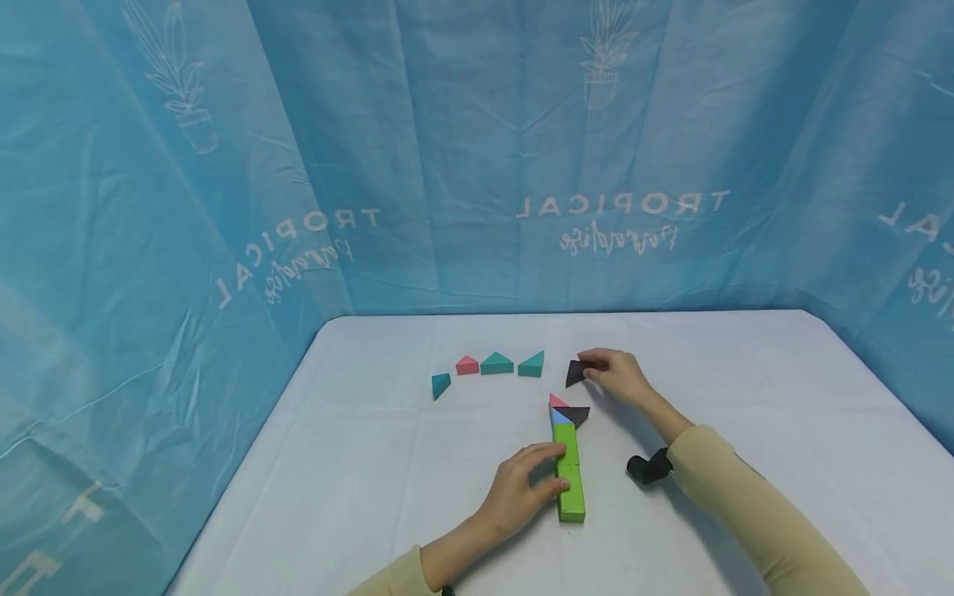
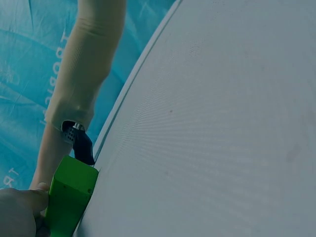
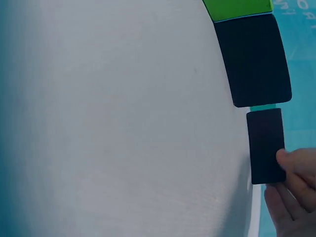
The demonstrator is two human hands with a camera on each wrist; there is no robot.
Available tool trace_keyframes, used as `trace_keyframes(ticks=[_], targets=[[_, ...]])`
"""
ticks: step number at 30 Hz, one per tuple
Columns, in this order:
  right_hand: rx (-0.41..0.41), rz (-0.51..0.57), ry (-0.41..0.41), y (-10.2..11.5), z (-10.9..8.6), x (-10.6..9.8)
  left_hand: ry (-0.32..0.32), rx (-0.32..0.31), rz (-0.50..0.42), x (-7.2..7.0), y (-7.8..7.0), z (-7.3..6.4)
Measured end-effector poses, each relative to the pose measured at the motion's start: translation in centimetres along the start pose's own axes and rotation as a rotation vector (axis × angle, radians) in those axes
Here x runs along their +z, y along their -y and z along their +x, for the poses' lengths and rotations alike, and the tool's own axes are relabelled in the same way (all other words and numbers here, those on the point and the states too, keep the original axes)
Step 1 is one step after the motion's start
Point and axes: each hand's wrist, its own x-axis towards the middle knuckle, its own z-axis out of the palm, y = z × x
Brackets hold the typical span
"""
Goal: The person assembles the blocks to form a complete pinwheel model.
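My left hand touches the left side of a row of two green blocks with thumb and fingertips, apart from each other along the row. The left wrist view shows the near green block beside that hand. Beyond the row's far end lie a blue triangular block, a dark triangular block and a pink triangular block, joined closely. Farther back, my right hand pinches a black triangular block between thumb and fingers. In the right wrist view this black block shows its rectangular side.
Left of the right hand stand two teal triangular blocks, a pink triangular block and a darker teal block. A black wrist device juts from the right sleeve. Blue printed cloth surrounds the white table.
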Motion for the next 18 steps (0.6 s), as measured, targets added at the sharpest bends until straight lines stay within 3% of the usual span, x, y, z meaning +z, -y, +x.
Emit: trace_keyframes(ticks=[7,18], targets=[[0.029,-0.048,-0.161,1.2,-1.0,0.2,0.004,-0.006,0.006,-0.1,-0.1,0.0],[0.130,0.013,-0.201,1.4,-2.7,0.5,0.004,0.001,0.016,-0.1,-0.1,0.0]])
